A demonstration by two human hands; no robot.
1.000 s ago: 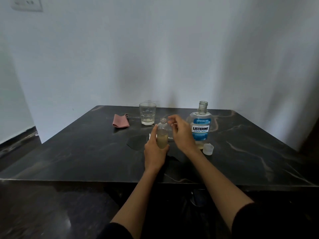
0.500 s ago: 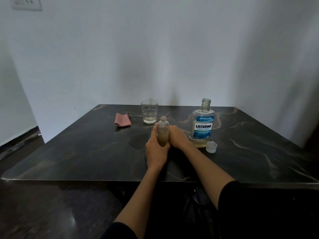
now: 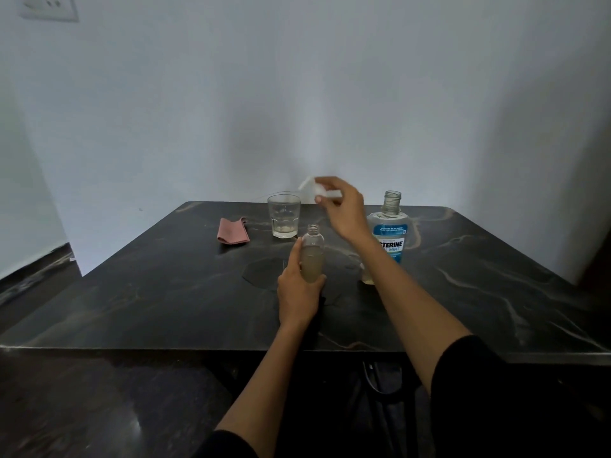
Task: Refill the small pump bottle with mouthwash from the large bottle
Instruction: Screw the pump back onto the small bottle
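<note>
The right hand (image 3: 344, 209) pinches the white pump head (image 3: 314, 190); the small bottle's open neck lies below and left of those fingers, upright. The left hand (image 3: 297, 292) wraps round the small pump bottle (image 3: 312, 256) on the table (image 3: 165, 292).

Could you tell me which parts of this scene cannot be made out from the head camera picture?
- White pump top held by the right hand: motion-blurred and partly covered by the fingers; its shape and tube are unclear.
- Large bottle: the right forearm hides its lower left, label start and base.
- Small bottle: the left hand covers its base.
- Large bottle's cap: not visible.
</note>
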